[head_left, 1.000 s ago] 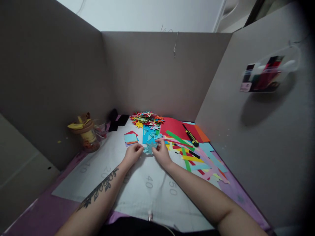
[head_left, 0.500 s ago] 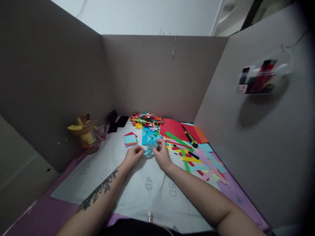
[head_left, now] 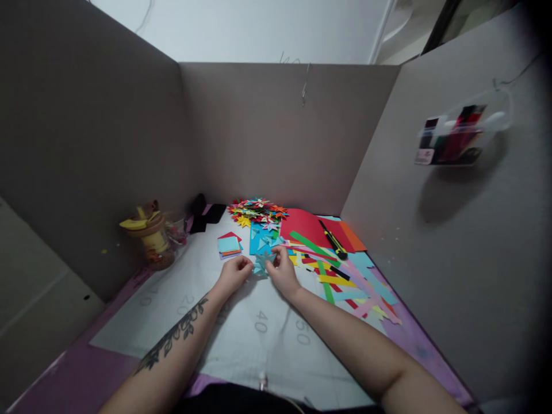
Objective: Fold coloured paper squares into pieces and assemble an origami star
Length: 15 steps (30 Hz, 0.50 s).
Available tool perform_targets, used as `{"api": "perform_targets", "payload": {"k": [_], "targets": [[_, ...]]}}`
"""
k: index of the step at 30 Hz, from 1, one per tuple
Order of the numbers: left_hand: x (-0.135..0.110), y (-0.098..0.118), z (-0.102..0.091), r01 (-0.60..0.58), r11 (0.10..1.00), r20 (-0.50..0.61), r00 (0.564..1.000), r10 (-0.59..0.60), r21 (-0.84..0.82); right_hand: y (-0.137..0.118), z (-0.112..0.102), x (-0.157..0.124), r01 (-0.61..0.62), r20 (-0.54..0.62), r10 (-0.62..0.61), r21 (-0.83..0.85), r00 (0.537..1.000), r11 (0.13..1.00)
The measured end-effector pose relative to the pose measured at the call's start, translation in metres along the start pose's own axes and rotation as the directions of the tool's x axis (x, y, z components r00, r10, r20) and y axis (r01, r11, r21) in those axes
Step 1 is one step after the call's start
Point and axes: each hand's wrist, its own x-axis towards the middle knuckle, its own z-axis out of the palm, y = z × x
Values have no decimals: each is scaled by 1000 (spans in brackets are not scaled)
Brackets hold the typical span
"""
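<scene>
Right hand (head_left: 283,271) grips blue folded paper (head_left: 260,264); left hand (head_left: 235,272), closed beside it (contents hidden). Sheet (head_left: 241,339) below hands reads "40", "50".

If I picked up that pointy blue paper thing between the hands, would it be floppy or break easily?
The blue paper piece is probably very light: the right hand simply pinches it. Its folded points stick out, so likely not floppy, but being thin, they could bend or crease if squeezed.

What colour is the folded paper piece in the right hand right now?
The folded paper piece is light blue, showing best in the head view.
</scene>
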Motion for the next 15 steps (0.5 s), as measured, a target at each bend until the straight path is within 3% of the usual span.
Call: {"api": "perform_targets", "payload": {"k": [9, 15], "targets": [[-2, 4, 0, 19, 1000, 33, 999, -19, -3, -3, 0, -2, 1, 10, -1, -14, 1000, 1000], [-3, 5, 0, 5, 1000, -12, 1000, -5, 10, -7, -1, -2, 4, 19, -4, -3, 1000, 1000]]}}
